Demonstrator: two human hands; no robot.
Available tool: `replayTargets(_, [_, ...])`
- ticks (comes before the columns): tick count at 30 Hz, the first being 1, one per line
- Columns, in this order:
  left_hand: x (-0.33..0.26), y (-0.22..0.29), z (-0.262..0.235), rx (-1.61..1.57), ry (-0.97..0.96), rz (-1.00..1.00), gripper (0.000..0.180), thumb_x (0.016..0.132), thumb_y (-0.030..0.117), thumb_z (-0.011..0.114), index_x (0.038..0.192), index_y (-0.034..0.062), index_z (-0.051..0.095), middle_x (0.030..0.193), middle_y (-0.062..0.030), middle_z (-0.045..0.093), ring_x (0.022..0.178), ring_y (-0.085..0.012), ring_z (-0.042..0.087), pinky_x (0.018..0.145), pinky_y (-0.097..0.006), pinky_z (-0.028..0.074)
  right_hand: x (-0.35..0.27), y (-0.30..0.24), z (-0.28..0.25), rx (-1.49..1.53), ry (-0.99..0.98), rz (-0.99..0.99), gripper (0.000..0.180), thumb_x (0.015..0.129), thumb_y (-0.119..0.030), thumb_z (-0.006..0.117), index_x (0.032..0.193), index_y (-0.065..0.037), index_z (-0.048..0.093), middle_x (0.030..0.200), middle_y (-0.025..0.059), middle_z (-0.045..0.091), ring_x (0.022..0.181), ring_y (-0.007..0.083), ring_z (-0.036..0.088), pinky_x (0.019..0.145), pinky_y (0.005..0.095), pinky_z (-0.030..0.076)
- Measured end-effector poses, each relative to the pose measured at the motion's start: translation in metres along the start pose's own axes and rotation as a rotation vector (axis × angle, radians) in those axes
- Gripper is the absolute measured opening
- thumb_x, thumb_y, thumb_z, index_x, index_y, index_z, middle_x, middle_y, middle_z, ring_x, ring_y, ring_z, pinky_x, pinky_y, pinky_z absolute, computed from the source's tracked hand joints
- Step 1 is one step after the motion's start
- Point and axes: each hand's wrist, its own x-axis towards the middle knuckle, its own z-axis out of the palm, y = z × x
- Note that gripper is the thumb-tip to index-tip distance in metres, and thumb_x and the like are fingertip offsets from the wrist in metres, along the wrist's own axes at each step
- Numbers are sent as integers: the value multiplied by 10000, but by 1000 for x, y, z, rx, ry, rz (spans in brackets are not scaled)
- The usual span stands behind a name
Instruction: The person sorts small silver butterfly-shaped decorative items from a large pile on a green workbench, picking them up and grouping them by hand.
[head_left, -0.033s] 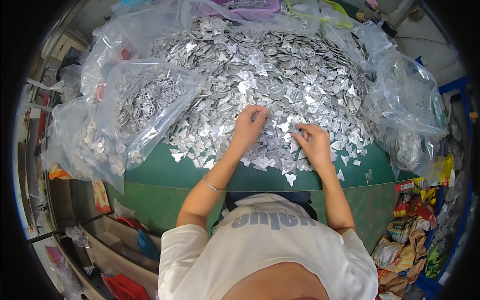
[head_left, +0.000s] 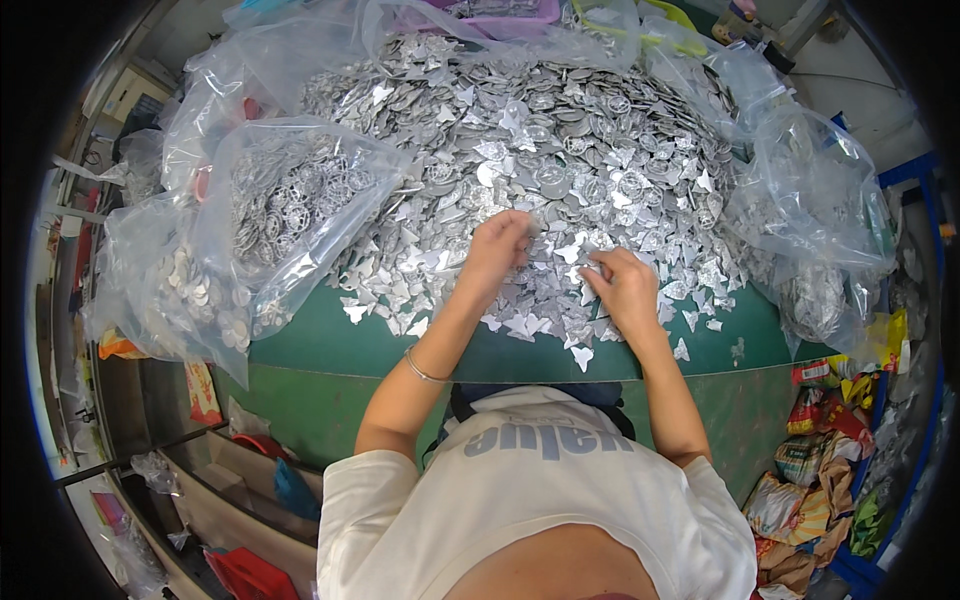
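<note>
A wide heap of small, flat, silver-coloured metal pieces (head_left: 560,130) covers the green tabletop (head_left: 330,335); some are round or oval, others have jagged, pointed outlines. Over its near middle, my left hand (head_left: 497,248) is closed in a pinch, with a blurred grey metal piece (head_left: 533,229) at its fingertips. My right hand (head_left: 628,287) is a little to the right and nearer to me, thumb and fingers curled together low over the heap. Whatever lies between those right fingertips is too small to make out. Loose jagged pieces (head_left: 572,253) lie between the two hands.
Clear plastic bags holding more metal pieces stand left (head_left: 290,200) and right (head_left: 810,220) of the heap. A purple basket (head_left: 500,18) and a yellow-green basket (head_left: 665,25) sit at the far edge. Below left is a brown open drawer unit (head_left: 230,490); colourful packets (head_left: 800,500) lie lower right.
My left fingers have curled and shifted slightly with the grey piece. My right fingertips have drawn a little closer together; the heap looks the same.
</note>
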Motion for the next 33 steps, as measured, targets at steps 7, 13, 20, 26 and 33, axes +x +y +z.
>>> replayTargets(7, [-25,31,0,-533,-54,-443,170,906,196,587,872,31,564,771,-16,572,621,-122,535,523,-233,416,2,8,5,36,75,-45,109,785,-105,686,850,-18,676,702,75,607,566,222,592,507,336,451])
replayTargets(13, [-32,17,8,1109,-44,389,292,801,164,683,1066,63,617,832,-86,560,748,-253,594,600,-367,473,0,33,-5,1146,201,512,107,873,-110,597,839,-12,626,705,11,577,624,98,514,443,228,346])
replayTargets(20, [-20,23,9,1291,-192,407,145,773,76,630,902,25,586,936,-146,501,898,-318,559,657,-414,496,3,36,-8,741,402,464,111,913,-159,574,869,-57,580,803,13,568,536,57,454,431,192,319])
replayTargets(26, [-17,8,6,1192,-134,415,148,833,142,612,945,54,571,945,-113,515,830,-311,586,635,-414,491,1,14,-30,1442,57,683,114,916,-107,562,812,-69,539,738,10,551,517,74,466,382,154,280])
replayTargets(33, [-11,5,2,820,18,495,144,867,142,604,972,48,573,814,-87,508,661,-235,554,567,-339,460,-8,-8,-12,-107,-225,11,298,751,-150,713,1031,-65,652,776,117,594,635,304,600,568,388,478])
